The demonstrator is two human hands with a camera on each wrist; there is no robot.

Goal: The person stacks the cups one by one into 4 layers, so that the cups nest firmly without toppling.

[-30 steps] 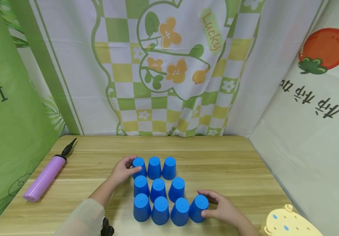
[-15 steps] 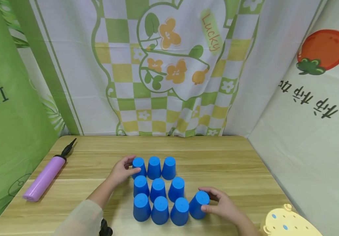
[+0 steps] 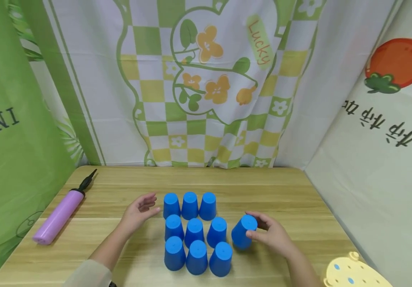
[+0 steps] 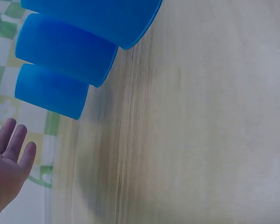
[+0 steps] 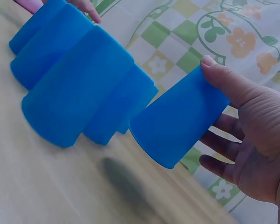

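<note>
My right hand point(image 3: 272, 235) grips a blue cup point(image 3: 243, 232), upside down and slightly tilted, to the right of the other cups. In the right wrist view this held cup point(image 5: 177, 121) hangs above the table with a shadow below it; the thumb lies on one side and fingers on the other. Several more blue cups stand upside down in three rows: a back row point(image 3: 190, 206), a middle row point(image 3: 194, 233) and a front row point(image 3: 196, 258). Left of the back row my left hand point(image 3: 137, 213) is apart from the cups, fingers loosely spread and holding nothing.
A pink hand pump point(image 3: 60, 217) with a black nozzle lies on the table's left side. At the front right corner is a pale yellow object point(image 3: 353, 273) with blue dots. Curtains point(image 3: 220, 139) rise behind the wooden table point(image 3: 263, 183).
My right hand has lifted its cup from the right end of the front row and carried it away from me. The left hand has let go of the back-left cup and moved left.
</note>
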